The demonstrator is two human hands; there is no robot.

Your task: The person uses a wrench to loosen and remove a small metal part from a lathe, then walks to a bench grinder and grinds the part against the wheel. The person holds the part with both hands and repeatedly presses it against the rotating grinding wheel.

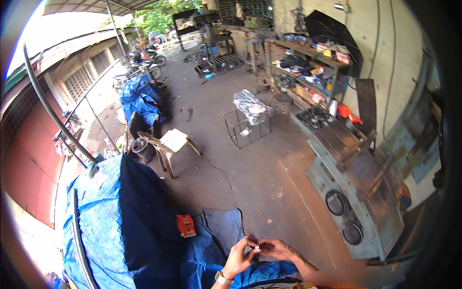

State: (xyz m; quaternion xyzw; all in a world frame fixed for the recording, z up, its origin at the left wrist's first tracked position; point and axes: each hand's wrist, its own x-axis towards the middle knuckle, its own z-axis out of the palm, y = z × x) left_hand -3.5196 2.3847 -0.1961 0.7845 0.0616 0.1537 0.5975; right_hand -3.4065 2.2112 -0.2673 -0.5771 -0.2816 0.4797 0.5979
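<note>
My left hand (240,256), with a watch (223,278) on its wrist, is closed in a pinch at the bottom of the view. Close against it, my right hand (277,250) is closed as well, its fingertips meeting those of the left. Between the fingertips shows a small white object (257,247), too small to name. Below the hands lies a blue tarp (219,226), spreading to the left. A red-orange packet (186,225) rests on the tarp, left of my left hand.
A bulky tarp-covered object (101,212) stands at the left, a plastic chair (174,140) beyond it. Ahead is a metal frame (236,130) with a plastic-wrapped bundle (250,107). A grey metal machine bench (356,192) and a laden shelf (308,54) line the right.
</note>
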